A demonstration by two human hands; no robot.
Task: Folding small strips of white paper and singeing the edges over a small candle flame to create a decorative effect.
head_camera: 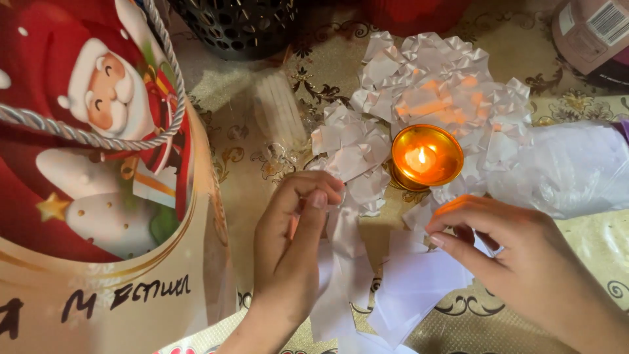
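Both hands pinch clear plastic film strips [347, 262] — the left hand [291, 242] one end, the right hand [517, 259] another. Just beyond burns a lit candle in a gold cup [426, 157] (ringed by folded film pieces [432, 85]) — a festive gift bag [92, 177] stands left.

A lit candle cup [426, 157] sits among paper pieces [432, 85]; gift bag [92, 177] at nine o'clock, basket [239, 26] at eleven, plastic bag [570, 167] at three.
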